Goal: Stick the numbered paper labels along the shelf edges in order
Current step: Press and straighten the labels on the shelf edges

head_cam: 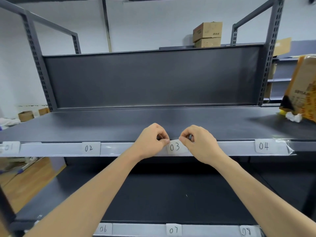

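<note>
Hands at centre frame, both up against front edge of upper shelf (119, 127). Left hand (151, 140) curled, thumb and forefinger pinching top left corner of label 03 (176, 147). Right hand (199, 142) curled likewise, pinching top right corner of same label. Label 03 lying flat against pale edge strip (51, 149), its top edge at strip's upper lip, number upright and readable between the two hands.

Same strip, from 9 o'clock to 3 o'clock of the hands: label 01 (9, 147) at far left, partly blurred; label 02 (90, 148) between 01 and left hand; label 04 (264, 146) well to the right, lower right corner curling. Clear film loose and crinkled at strip's right end.

Lower shelf (171, 194) at 6 o'clock, dark, forearms crossing over it. Front strip there carrying label 06 (103, 229), label 07 (173, 230), label 08 (247, 230), left to right.

Orange printed bag (302, 89) at 2 o'clock on upper shelf, far right, leaning, crumpled white paper at its foot. Cardboard boxes (207, 34) at 1 o'clock, stacked beyond dark back panel (150, 79). More small boxes on floor at 9 o'clock, blurred.
</note>
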